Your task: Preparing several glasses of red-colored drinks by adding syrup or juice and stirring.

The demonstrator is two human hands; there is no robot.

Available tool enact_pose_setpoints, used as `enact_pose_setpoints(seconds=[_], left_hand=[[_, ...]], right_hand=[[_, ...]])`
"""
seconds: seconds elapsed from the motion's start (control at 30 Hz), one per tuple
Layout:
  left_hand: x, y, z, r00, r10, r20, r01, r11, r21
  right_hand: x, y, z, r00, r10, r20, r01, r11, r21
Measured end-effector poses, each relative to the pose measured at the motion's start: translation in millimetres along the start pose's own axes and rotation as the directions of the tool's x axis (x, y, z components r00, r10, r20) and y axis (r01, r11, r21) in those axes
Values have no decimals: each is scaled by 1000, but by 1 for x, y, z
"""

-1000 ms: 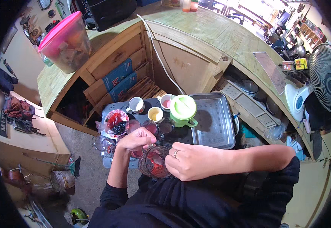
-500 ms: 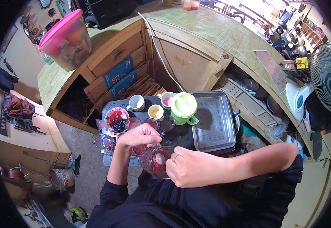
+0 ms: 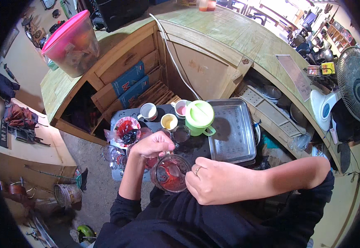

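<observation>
My left hand [image 3: 152,145] grips the handle of a clear glass mug [image 3: 168,178] with red liquid or pieces inside, held tilted near my body. My right hand [image 3: 213,182] is closed at the mug's right rim, around a spoon mostly hidden by the fingers and glass. Just beyond, on a dark low table, stand a white mug [image 3: 148,111], a cup with yellowish contents [image 3: 169,122], a cup with pink contents [image 3: 181,108], a dark glass [image 3: 181,134] and a light-green lidded pitcher [image 3: 200,118]. A plate of red food [image 3: 127,127], with black plastic on it, lies left.
A metal tray [image 3: 230,132] takes up the table's right side. Several clear glasses [image 3: 114,156] stand at its left edge. A wooden counter [image 3: 225,41] curves behind, bearing a pink-lidded tub [image 3: 73,45] and a fan [image 3: 357,89].
The mug has tipped so its mouth and red contents show more. The pale spoon bowl seen inside it before is out of sight. My right hand has shifted slightly right.
</observation>
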State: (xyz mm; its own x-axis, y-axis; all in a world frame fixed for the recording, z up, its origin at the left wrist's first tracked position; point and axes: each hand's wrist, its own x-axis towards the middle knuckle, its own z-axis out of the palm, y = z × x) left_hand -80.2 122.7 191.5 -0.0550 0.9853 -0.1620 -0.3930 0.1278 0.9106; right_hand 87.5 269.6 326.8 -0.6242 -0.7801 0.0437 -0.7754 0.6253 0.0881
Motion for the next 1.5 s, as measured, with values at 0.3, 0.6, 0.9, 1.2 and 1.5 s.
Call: enact_pose_setpoints(seconds=[0.3, 0.6, 0.9, 1.2, 1.5], left_hand=[[10, -3, 6, 994, -55, 97, 60, 997, -45], [12, 21, 17, 970, 11, 242, -75, 964, 257], [10, 25, 15, 962, 135, 237, -223, 891, 396], [3, 11, 11, 924, 374, 78, -371, 832, 412], [5, -25, 29, 526, 790, -316, -490, 585, 646]], right_hand=[[10, 10, 2, 992, 37, -121, -17, 986, 164], [4, -5, 28, 988, 148, -40, -114, 884, 454], [3, -16, 22, 986, 157, -47, -153, 984, 88], [-3, -26, 28, 843, 523, -123, -446, 809, 384], [3, -28, 24, 606, 783, -138, -778, 620, 101]])
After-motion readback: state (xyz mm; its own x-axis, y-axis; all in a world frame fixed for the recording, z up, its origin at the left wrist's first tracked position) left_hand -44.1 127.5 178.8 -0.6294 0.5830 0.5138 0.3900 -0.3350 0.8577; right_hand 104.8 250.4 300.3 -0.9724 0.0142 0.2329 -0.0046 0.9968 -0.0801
